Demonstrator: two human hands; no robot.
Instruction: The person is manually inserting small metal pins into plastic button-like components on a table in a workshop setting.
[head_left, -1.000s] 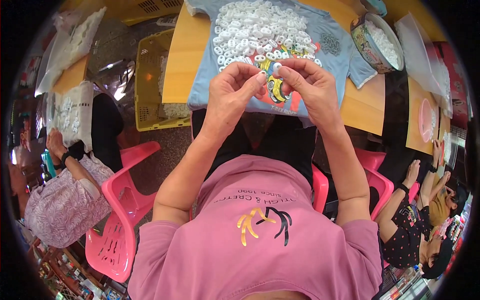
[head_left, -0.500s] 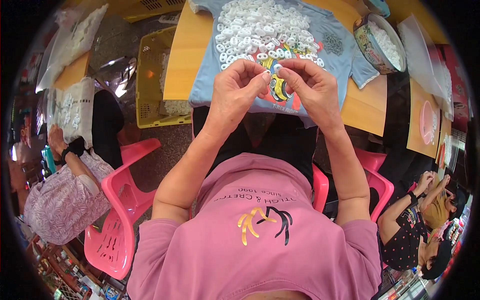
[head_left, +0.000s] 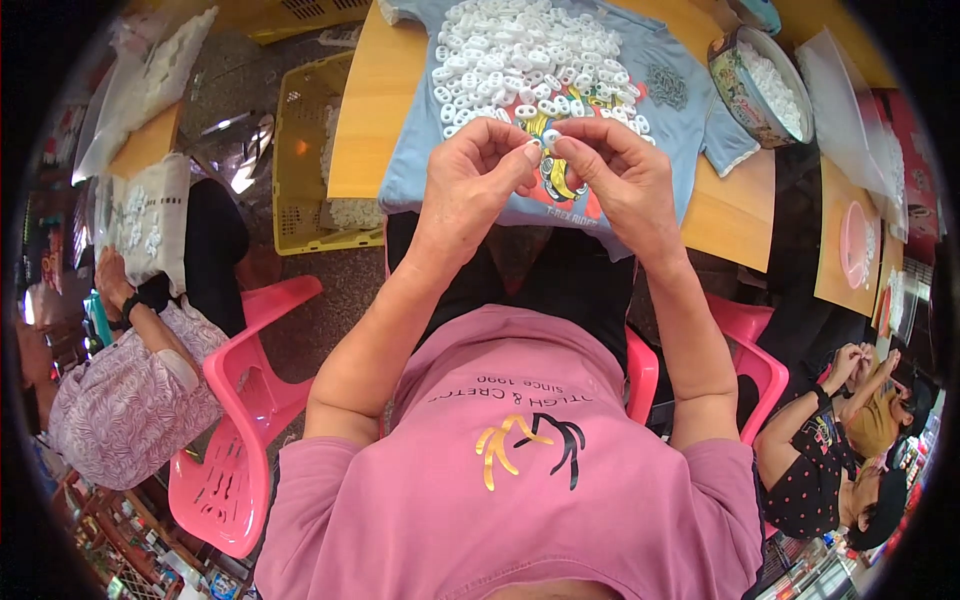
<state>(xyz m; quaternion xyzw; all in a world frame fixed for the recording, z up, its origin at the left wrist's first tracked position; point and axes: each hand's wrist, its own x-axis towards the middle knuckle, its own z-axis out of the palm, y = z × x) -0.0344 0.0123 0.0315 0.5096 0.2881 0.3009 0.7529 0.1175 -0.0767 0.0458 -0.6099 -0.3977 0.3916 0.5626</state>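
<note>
Over the near part of a blue T-shirt (head_left: 415,165) spread on the table, my two hands meet almost fingertip to fingertip. My right hand (head_left: 625,178) pinches a small white plastic piece (head_left: 552,137) between thumb and forefinger. The thumb and forefinger of my left hand (head_left: 470,180) are pressed together beside it; whatever they hold is too small and hidden to name. Just beyond the fingers lies a heap of white oval plastic pieces (head_left: 520,60) with two holes each. A small patch of grey metal-looking parts (head_left: 667,87) rests on the shirt, right of the heap.
A round tin (head_left: 725,95) of white pieces stands at the right of the wooden table (head_left: 735,215). Left of the table is a yellow crate (head_left: 300,215). Pink chairs (head_left: 245,420) flank me. Co-workers sit on both sides, with hands (head_left: 850,365) raised at right.
My right fingertips have shifted slightly, and the white piece shows more between them. My left hand stays almost still. At right, a co-worker's hands have moved a little.
</note>
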